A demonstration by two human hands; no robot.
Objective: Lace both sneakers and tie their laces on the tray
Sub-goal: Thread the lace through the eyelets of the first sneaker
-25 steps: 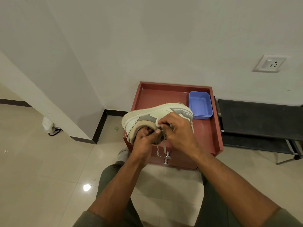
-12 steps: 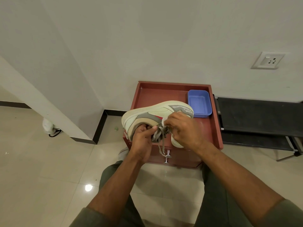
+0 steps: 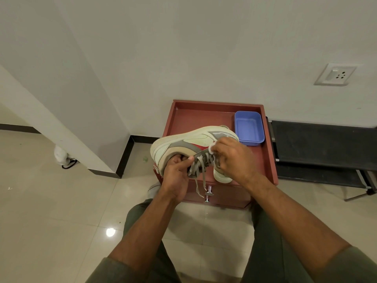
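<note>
A cream and grey sneaker with a red patch is held on its side above the front edge of the red-brown tray. My left hand grips it at the collar, fingers inside the opening and thumb on the grey tongue. My right hand pinches the grey lace at the upper eyelets. Two loose lace ends hang down in front of the tray. Only one sneaker is in view.
A blue plastic box sits in the tray's far right corner. The tray tops a small cabinet with a metal knob. A black low rack stands to the right, a wall socket above it. My knees flank the cabinet.
The sneaker has turned so its tongue and crossed laces face me more. My right hand has shifted right along the eyelets, and the lace ends hang lower.
</note>
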